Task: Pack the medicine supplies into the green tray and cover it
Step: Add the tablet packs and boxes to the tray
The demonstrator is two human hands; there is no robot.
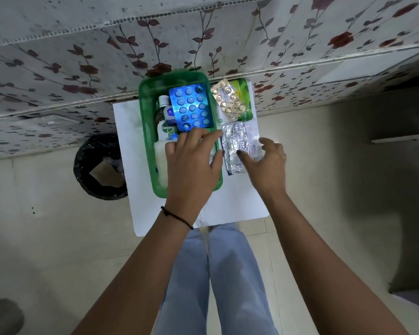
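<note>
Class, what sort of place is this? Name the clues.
Probably a room in a home: floral wall covering, tiled floor, a lined bin beside a small white table.

The green tray (146,131) sits open with a shiny blue pill sheet (191,106) lying on top of some bottles (163,122) inside it. Just beside the tray lie a gold pill sheet (229,99) on a green packet (244,93), and nearer, a crinkly silver pill sheet (235,143).

Black-lined bin (99,166) beside white table (131,151)
</note>
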